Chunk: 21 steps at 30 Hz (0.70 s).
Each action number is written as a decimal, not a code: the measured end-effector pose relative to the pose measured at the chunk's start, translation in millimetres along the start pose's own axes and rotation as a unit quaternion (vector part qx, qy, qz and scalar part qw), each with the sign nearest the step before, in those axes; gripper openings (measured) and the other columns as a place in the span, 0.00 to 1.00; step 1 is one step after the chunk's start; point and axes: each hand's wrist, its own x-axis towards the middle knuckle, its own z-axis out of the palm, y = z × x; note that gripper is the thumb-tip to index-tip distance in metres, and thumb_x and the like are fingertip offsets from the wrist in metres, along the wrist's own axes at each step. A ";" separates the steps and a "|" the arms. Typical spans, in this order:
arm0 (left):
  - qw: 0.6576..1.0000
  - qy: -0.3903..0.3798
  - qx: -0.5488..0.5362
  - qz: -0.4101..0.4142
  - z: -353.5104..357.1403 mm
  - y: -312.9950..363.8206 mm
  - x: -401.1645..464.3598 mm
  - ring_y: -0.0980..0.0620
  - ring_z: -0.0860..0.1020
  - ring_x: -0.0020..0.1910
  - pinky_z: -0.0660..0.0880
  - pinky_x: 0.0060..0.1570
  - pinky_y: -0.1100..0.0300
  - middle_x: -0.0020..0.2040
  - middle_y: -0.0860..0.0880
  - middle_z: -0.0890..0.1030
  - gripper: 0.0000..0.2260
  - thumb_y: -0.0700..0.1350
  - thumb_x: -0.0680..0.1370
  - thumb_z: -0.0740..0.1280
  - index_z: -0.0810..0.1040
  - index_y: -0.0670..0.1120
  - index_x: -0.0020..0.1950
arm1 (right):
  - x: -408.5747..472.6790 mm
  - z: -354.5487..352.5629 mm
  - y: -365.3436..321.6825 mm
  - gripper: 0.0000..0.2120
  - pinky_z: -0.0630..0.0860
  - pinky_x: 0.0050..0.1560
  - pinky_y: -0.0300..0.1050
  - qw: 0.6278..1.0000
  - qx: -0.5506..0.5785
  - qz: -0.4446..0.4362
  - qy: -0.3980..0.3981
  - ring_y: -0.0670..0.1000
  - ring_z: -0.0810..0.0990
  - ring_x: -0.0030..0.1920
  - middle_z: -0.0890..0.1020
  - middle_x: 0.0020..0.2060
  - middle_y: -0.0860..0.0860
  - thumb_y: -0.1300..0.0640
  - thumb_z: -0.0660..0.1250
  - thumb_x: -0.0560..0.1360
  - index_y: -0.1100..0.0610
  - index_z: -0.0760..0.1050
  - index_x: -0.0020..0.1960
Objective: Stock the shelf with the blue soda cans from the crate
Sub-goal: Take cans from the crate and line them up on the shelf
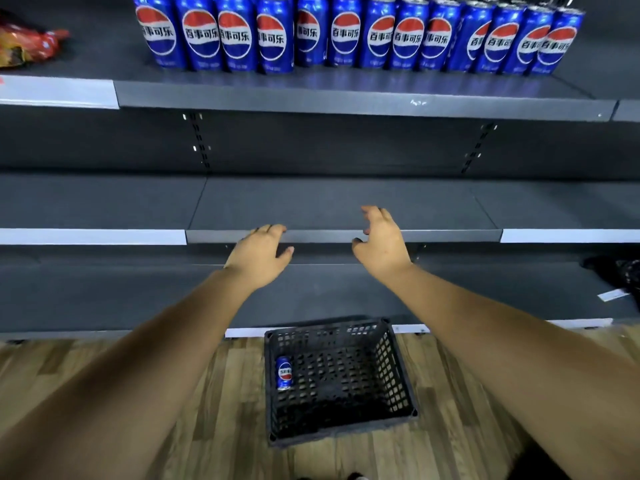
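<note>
Along the whole wall in front of us stands a big dark shelf rack (pixel 346 147) with three shelves. On the top shelf (pixel 346 95) we see a long row of blue soda cans (pixel 346 34), standing up and packed side by side, with more cans behind them. Off to the left on that same shelf lies a red snack bag (pixel 31 46), well apart from the cans. The middle shelf (pixel 339 206) is dark and flat. On the bottom shelf, far to the right, sits a dark bundle (pixel 620 271) with a small white tag (pixel 611 294) beside it; we cannot tell what the bundle is.

Below us is a wooden floor (pixel 173 410). A black crate (pixel 337 379) with holes in its walls rests on the floor, just in front of the bottom shelf. One blue can (pixel 284 373) lies on its side in the crate, close to the left wall.

Our two arms reach out over the crate. Our left hand (pixel 261 252) and right hand (pixel 379 242) hang in the air near the front edge of the middle shelf. They are apart, fingers loose and a bit curled, and they hold nothing. Nothing stands between our hands and the crate.
</note>
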 end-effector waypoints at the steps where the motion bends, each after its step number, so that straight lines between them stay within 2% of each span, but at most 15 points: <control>1: 1.000 -0.004 0.006 -0.007 7.7 -3.2 0.6 0.44 0.68 0.67 0.67 0.65 0.51 0.68 0.43 0.71 0.21 0.49 0.81 0.59 0.65 0.42 0.71 | 1.6 4.8 4.8 0.28 0.74 0.51 0.43 1.000 -0.003 0.004 -0.004 0.54 0.76 0.57 0.66 0.68 0.54 0.67 0.62 0.75 0.58 0.60 0.73; 3: 0.999 -0.017 0.026 -0.032 22.5 -8.9 2.0 0.42 0.68 0.66 0.68 0.63 0.49 0.67 0.42 0.71 0.20 0.49 0.81 0.59 0.66 0.42 0.71 | 3.5 14.3 16.6 0.28 0.73 0.54 0.44 1.000 -0.023 0.010 -0.017 0.55 0.76 0.56 0.66 0.67 0.55 0.67 0.62 0.75 0.58 0.60 0.73; 7: 0.994 -0.042 0.062 -0.084 52.5 -20.4 7.7 0.41 0.69 0.65 0.69 0.60 0.51 0.66 0.41 0.72 0.18 0.48 0.81 0.58 0.67 0.41 0.69 | 13.5 32.6 46.2 0.28 0.70 0.61 0.46 0.995 -0.079 0.015 -0.055 0.57 0.70 0.64 0.65 0.69 0.55 0.67 0.60 0.76 0.58 0.59 0.74; 10: 0.987 -0.081 0.102 -0.099 78.2 -27.7 7.3 0.42 0.69 0.65 0.67 0.60 0.52 0.66 0.41 0.72 0.18 0.48 0.81 0.57 0.67 0.41 0.68 | 21.3 50.3 66.9 0.27 0.69 0.61 0.46 0.993 -0.084 0.040 -0.074 0.58 0.69 0.66 0.64 0.70 0.56 0.66 0.60 0.75 0.59 0.59 0.74; 14: 0.970 -0.143 0.171 -0.102 114.9 -35.7 9.8 0.41 0.68 0.65 0.68 0.59 0.51 0.65 0.41 0.72 0.17 0.47 0.80 0.58 0.67 0.41 0.66 | 22.3 81.2 96.7 0.29 0.69 0.54 0.42 0.989 -0.058 0.105 -0.090 0.60 0.71 0.63 0.63 0.71 0.57 0.67 0.60 0.75 0.58 0.59 0.74; 21: 0.958 -0.193 0.186 -0.104 200.8 -49.6 17.4 0.42 0.69 0.64 0.68 0.58 0.52 0.65 0.42 0.71 0.17 0.48 0.80 0.58 0.67 0.42 0.66 | 25.9 146.6 164.3 0.31 0.69 0.61 0.49 0.973 -0.096 0.113 -0.176 0.61 0.69 0.66 0.62 0.71 0.59 0.66 0.62 0.75 0.59 0.56 0.75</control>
